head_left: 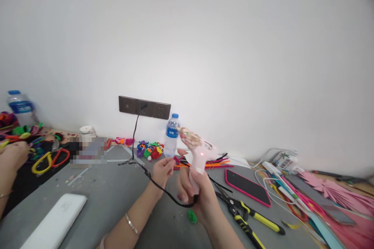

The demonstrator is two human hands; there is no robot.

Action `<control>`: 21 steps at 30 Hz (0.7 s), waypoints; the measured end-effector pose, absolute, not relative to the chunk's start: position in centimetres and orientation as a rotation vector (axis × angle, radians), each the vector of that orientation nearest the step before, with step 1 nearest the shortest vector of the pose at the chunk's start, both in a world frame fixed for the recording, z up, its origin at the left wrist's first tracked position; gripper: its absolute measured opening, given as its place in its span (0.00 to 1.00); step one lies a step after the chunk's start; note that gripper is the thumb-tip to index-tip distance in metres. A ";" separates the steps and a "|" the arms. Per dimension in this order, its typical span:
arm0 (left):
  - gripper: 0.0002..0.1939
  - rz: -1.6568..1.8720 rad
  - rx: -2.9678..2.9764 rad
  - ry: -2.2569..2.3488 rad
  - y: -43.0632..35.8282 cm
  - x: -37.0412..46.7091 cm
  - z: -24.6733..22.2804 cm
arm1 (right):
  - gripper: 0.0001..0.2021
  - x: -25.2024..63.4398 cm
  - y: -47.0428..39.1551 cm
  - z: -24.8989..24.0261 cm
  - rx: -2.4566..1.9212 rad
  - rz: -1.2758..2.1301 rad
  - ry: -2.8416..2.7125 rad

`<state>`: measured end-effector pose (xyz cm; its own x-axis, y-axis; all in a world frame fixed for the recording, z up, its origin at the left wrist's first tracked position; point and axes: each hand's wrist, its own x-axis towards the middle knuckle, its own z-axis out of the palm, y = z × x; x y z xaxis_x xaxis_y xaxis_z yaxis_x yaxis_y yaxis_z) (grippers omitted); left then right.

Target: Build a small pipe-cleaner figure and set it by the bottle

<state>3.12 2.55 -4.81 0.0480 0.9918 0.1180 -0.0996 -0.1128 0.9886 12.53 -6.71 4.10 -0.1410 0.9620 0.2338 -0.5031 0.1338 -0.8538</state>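
My right hand (189, 186) is wrapped round the handle of a pale pink hot glue gun (200, 159), its nozzle end crusted with glue and pointing up and left. A small light glows on its side. Left of it, my left hand (164, 169) is closed in a pinch, with a small magenta pipe cleaner piece (176, 159) at its fingertips. The black cord (166, 192) loops from the glue gun's handle past my left wrist to the wall socket (144, 107). Orange and magenta pipe cleaners (209, 164) lie behind the hands.
Yellow-black pliers (248, 214) and a pink-cased phone (247, 187) lie right. A water bottle (171, 136) stands behind, beside colourful pipe cleaner figures (149, 149). A white power bank (55, 221) lies front left; another person's hand (13, 157) is near scissors (51, 161).
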 end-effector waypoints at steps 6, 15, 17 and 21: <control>0.25 1.376 0.919 0.897 3.7 3.3 -5.3 | 0.16 15.0 -7.9 -1.8 -0.653 1.308 -0.938; 0.21 1.297 0.870 0.859 3.0 3.5 -5.2 | 0.24 17.2 -7.6 -5.3 -0.749 1.357 -0.957; 0.20 1.290 0.883 0.847 2.9 3.5 -5.1 | 0.24 17.3 -7.6 -5.5 -0.765 1.370 -0.958; 0.20 1.289 0.915 0.846 2.9 3.4 -5.2 | 0.24 17.2 -7.8 -5.5 -0.781 1.384 -0.968</control>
<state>3.36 2.91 -5.23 0.0975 0.9952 -0.0126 -0.4079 0.0515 0.9116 17.20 -7.81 -5.45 -0.0592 0.9936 0.0966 -0.4318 0.0618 -0.8998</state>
